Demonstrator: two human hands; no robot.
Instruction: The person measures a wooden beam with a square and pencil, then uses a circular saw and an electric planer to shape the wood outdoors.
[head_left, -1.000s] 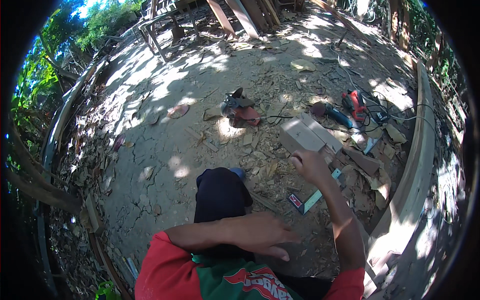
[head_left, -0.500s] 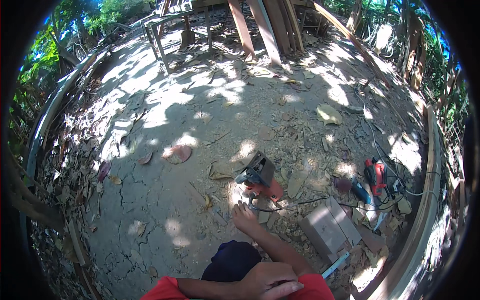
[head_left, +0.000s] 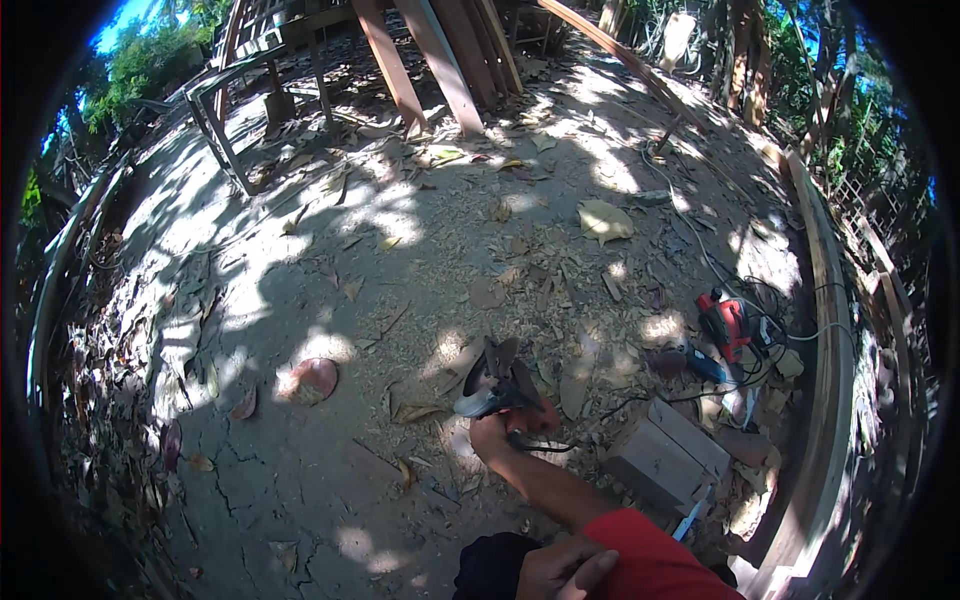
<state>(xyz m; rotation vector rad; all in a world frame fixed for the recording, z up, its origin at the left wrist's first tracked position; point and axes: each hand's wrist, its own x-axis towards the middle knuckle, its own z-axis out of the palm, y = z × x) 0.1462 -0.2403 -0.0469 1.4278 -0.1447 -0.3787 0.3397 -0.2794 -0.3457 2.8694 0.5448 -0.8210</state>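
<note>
My right hand [head_left: 490,440] reaches out to a circular saw [head_left: 532,412] on the ground and is closed around its handle. The saw has an orange-red body and a dark plate and guard turned upward, and a black cord leaves it beside my wrist. My left hand [head_left: 567,570] lies at the lower edge, against my red right sleeve [head_left: 650,545]. Its fingers are curled in, and what they hold, if anything, is hidden. Beside it shows my dark-clothed knee [head_left: 492,567].
Right of the saw lie wooden blocks [head_left: 668,455], a blue tool [head_left: 706,366] and a red power tool [head_left: 730,325] among cords. A long timber [head_left: 825,300] edges the right side. Planks [head_left: 440,65] lean on a frame at the back. Dry leaves and wood chips litter the ground.
My right hand has gone from touching beside the saw to gripping its handle, and the saw has turned. The whole view has shifted, so the left hand sits lower and farther right.
</note>
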